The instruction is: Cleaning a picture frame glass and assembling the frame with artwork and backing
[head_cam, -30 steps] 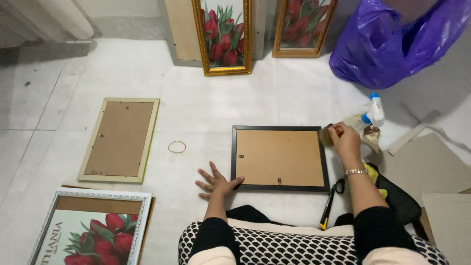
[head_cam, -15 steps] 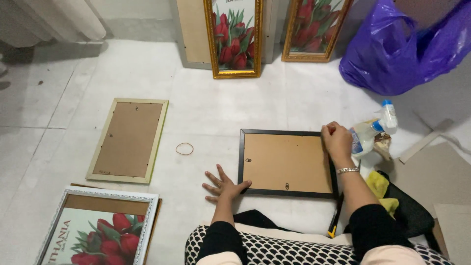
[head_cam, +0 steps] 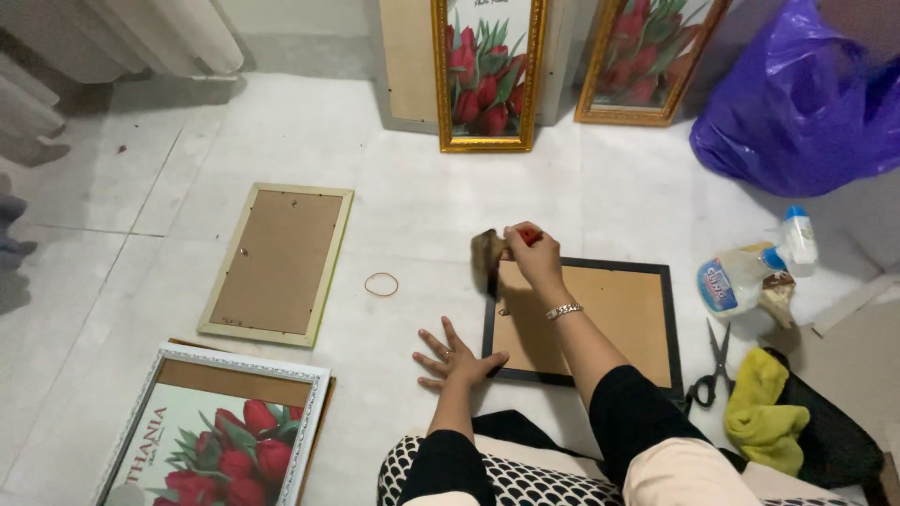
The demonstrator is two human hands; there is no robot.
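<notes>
A black picture frame (head_cam: 628, 319) lies face down on the white tiled floor, its brown backing board up. My right hand (head_cam: 536, 259) hovers over the frame's upper left corner, closed on a small brown tool (head_cam: 489, 255) that has a red end and is blurred. My left hand (head_cam: 457, 360) rests flat on the floor with fingers spread, its fingertips touching the frame's lower left corner. My knees are at the bottom edge of the view.
A pale green frame (head_cam: 277, 262) lies face down to the left, with a rubber band (head_cam: 381, 284) beside it. A white-framed tulip picture (head_cam: 216, 436) lies front left. Two gold-framed tulip pictures (head_cam: 486, 75) lean at the back. A purple bag (head_cam: 806, 103), spray bottle (head_cam: 741, 276), scissors (head_cam: 717, 365) and yellow cloth (head_cam: 764, 412) are on the right.
My right hand has moved left from the frame's right edge by the bottle to its upper left corner, carrying the brown tool. My left hand has stayed flat on the floor.
</notes>
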